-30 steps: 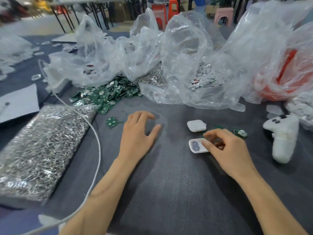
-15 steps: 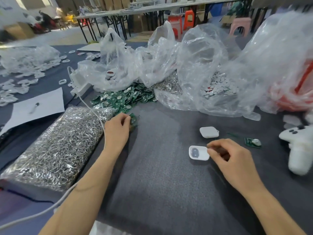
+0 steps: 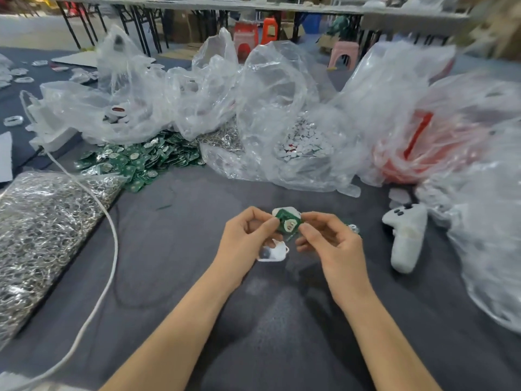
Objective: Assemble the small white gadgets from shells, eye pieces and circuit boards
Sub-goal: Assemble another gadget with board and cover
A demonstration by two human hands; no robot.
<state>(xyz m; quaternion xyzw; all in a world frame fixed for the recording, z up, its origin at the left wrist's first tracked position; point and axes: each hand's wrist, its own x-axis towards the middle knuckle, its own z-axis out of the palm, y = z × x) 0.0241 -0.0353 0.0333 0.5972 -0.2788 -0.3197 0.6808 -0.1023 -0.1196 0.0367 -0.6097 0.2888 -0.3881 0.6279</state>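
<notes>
Left hand [image 3: 244, 241] and right hand [image 3: 329, 244] pinch a green circuit board [image 3: 287, 224].
Fingers [image 3: 267, 225] curl narrowly onto its opposite edges above the bench [image 3: 197, 249]; a white shell [image 3: 275, 252] lies just beneath, by the left fingers.

Two hands, left hand [image 3: 244, 235] and right hand [image 3: 331, 241]; one circuit board [image 3: 287, 223]; two shells, upper shell [image 3: 293, 211], lower shell [image 3: 275, 253]; one board heap [image 3: 135, 162], left.

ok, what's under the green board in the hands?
An open white shell lies on the cloth below the board, a dark eye piece inside. The left hand covers its upper edge.
</notes>
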